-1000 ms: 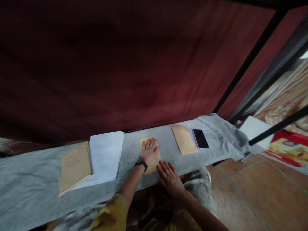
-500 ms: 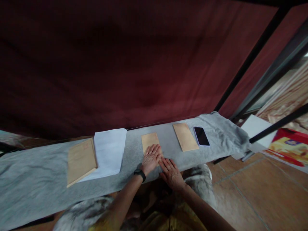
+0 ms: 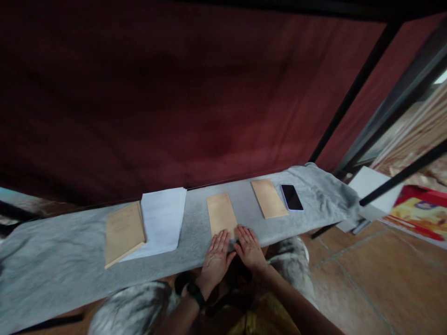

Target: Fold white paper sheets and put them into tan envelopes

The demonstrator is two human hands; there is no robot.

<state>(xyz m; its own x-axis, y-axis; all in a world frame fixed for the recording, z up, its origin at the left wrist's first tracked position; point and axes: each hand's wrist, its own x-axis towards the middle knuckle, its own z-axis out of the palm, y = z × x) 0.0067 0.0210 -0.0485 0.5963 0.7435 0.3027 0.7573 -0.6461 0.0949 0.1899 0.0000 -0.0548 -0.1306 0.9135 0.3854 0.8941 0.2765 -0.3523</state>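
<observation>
A tan paper envelope (image 3: 221,211) lies flat on the grey cloth in front of me. My left hand (image 3: 215,258) rests with stretched fingers on its near end, a dark watch on the wrist. Beside it, my right hand (image 3: 249,249) lies flat with its fingertips at the envelope's near right corner. Neither hand grips anything. Farther right lies another tan envelope (image 3: 269,199). To the left, a stack of tan envelopes (image 3: 124,232) partly covers a pile of white paper (image 3: 163,221).
The narrow bench is covered by a grey cloth (image 3: 63,274). A phone (image 3: 292,197) lies right of the envelopes. Behind the bench hangs a dark red curtain (image 3: 209,102) by a black metal post (image 3: 349,102). A red and yellow box (image 3: 421,209) is at the right.
My left hand has slid toward me, from the middle of the envelope to its near end, uncovering most of it. My right hand stays near the same corner.
</observation>
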